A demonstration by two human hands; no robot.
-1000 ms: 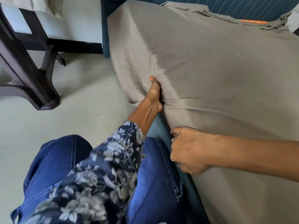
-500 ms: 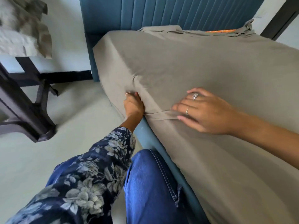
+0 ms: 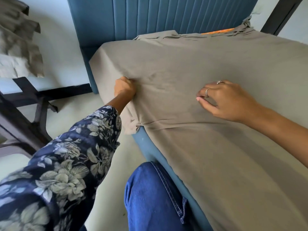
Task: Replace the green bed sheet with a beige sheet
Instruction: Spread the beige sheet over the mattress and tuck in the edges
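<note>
Already the plain beige cotton bed sheet [image 3: 208,67] lies spread over the mattress of the blue upholstered bed [image 3: 160,157], covering its top from the ribbed blue padded headboard [image 3: 166,15] down to the near edge, so the step in hand looks like fitting and tucking the sheet along the bed's left side. No green sheet can be seen anywhere. The left hand [image 3: 124,88], reaching out of a dark floral sleeve [image 3: 75,155], sits at the left edge of the bed with its fingers curled tight into a bunch of the sheet, and creases fan away from that grip across the top. The right hand [image 3: 225,100] rests on top of the bed, a little in from the same edge; its fingers [image 3: 202,97] are bent and drawn together on the cloth, apparently nipping a small fold, though how much fabric they hold is hard to tell. Just nearer along the side, a loose flap of sheet hangs over the blue frame. At the headboard edge the fabric is rumpled, with an orange strip [image 3: 216,31] showing. Next, I judge, the bunched cloth needs pulling taut and pushing down between mattress and frame, while the right hand pins the top so it does not slide.
</note>
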